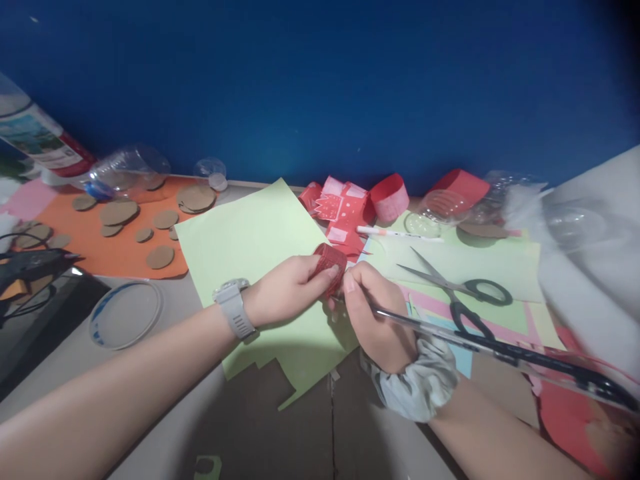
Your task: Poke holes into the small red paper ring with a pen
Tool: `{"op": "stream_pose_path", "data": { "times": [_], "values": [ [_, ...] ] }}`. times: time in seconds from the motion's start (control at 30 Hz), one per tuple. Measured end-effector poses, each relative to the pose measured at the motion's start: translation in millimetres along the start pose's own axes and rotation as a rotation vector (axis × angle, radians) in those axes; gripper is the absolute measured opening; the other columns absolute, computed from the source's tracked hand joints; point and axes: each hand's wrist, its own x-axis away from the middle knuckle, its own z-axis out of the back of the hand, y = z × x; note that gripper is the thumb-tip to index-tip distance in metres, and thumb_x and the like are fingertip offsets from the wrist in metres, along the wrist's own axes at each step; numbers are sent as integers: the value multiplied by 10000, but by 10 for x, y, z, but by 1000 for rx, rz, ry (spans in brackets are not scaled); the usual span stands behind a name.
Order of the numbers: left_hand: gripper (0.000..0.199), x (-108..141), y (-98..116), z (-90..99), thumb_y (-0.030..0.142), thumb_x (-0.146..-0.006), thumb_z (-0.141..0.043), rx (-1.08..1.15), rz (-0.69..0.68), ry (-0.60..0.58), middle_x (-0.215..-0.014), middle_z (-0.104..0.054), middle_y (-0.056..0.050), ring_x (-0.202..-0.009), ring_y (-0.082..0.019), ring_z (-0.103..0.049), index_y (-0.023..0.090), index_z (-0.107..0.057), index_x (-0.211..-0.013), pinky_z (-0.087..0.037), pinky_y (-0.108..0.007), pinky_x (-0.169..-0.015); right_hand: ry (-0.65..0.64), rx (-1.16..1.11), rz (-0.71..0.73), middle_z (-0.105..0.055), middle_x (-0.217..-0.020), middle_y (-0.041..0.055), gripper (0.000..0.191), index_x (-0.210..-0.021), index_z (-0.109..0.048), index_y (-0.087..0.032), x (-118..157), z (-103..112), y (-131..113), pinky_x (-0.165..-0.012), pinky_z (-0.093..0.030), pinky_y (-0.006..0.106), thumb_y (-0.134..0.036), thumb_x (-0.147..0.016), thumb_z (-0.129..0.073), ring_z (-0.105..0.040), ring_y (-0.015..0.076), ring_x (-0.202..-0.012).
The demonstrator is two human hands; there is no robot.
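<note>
My left hand, with a grey watch on the wrist, pinches a small red paper roll covered in dark marks. In my right hand is a long slim pen with a dark and clear barrel, gripped as for writing. Its front end points at the roll; my fingers hide the tip, so contact cannot be made out. Both hands are over a light green paper sheet with a ragged cut lower edge. Open scissors with black handles lie right of my right hand.
Red and pink paper pieces and a white marker lie behind my hands. Cardboard discs rest on orange paper at left, near a tape ring and plastic bottle. A blue wall rises behind.
</note>
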Motion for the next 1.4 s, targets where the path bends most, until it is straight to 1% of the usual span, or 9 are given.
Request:
{"op": "stream_pose_path", "data": {
  "times": [0.17, 0.37, 0.57, 0.7, 0.8, 0.9, 1.03, 1.17, 1.4],
  "values": [
    [394, 2, -5, 1, 362, -1004, -332, 15, 12, -16, -767, -672, -38, -739, -143, -623, 143, -559, -768, -474, -248, -767, 24, -17, -2, -568, -572, -27, 265, -684, -401, -208, 9, 1, -8, -595, -360, 282, -237, -947, -387, -486, 150, -568],
    [374, 2, -16, 1, 352, -998, -351, -20, -7, 3, -721, -655, -20, -696, -136, -607, 151, -544, -747, -468, -235, -703, -11, -2, -10, -552, -592, -3, 282, -671, -453, -201, 7, 2, -2, -570, -345, 291, -282, -940, -417, -478, 159, -567],
    [371, 3, -36, -9, 349, -1003, -354, 69, 3, -9, -765, -669, -46, -729, -145, -625, 134, -566, -788, -490, -267, -749, 52, -61, 16, -533, -586, -21, 271, -685, -416, -202, 24, -3, 3, -556, -346, 282, -230, -954, -401, -458, 138, -545],
    [355, 5, -35, -35, 375, -997, -390, 183, -46, 114, -760, -659, -54, -732, -145, -628, 127, -553, -803, -504, -268, -737, 200, -268, 73, -495, -641, -14, 257, -720, -447, -197, 50, -39, 64, -536, -344, 275, -239, -971, -415, -451, 130, -571],
    [364, 13, -3, -46, 374, -1004, -378, 267, -69, 184, -846, -685, -85, -823, -162, -651, 113, -591, -866, -507, -282, -811, 297, -381, 87, -484, -658, -15, 250, -732, -464, -198, 46, -64, 97, -542, -338, 281, -243, -976, -424, -451, 130, -577],
    [370, 13, 35, -43, 365, -1008, -370, 387, -99, 228, -963, -704, -114, -947, -186, -660, 102, -626, -966, -491, -300, -900, 334, -419, 59, -482, -652, -13, 255, -723, -477, -197, 31, -72, 101, -557, -336, 288, -243, -971, -439, -463, 136, -596],
    [275, -10, 60, -36, 298, -982, -463, 451, -153, 263, -1071, -694, -126, -1042, -196, -643, 97, -650, -996, -464, -293, -961, 330, -418, 20, -491, -657, -13, 260, -721, -480, -195, 22, -67, 104, -565, -340, 291, -260, -971, -448, -462, 133, -595],
    [314, -20, 60, -43, 316, -987, -450, 410, -128, 282, -1072, -698, -121, -1011, -193, -656, 98, -673, -950, -477, -288, -938, 331, -418, 25, -492, -654, -15, 266, -721, -485, -189, 24, -62, 116, -551, -334, 287, -281, -970, -466, -459, 125, -582],
    [429, 8, 28, -56, 421, -987, -412, 279, -12, 292, -880, -714, -117, -840, -182, -676, 78, -646, -881, -523, -288, -807, 315, -395, 11, -493, -660, -10, 271, -720, -497, -194, 14, -57, 107, -493, -294, 276, -290, -972, -466, -454, 124, -576]
  ]
}}
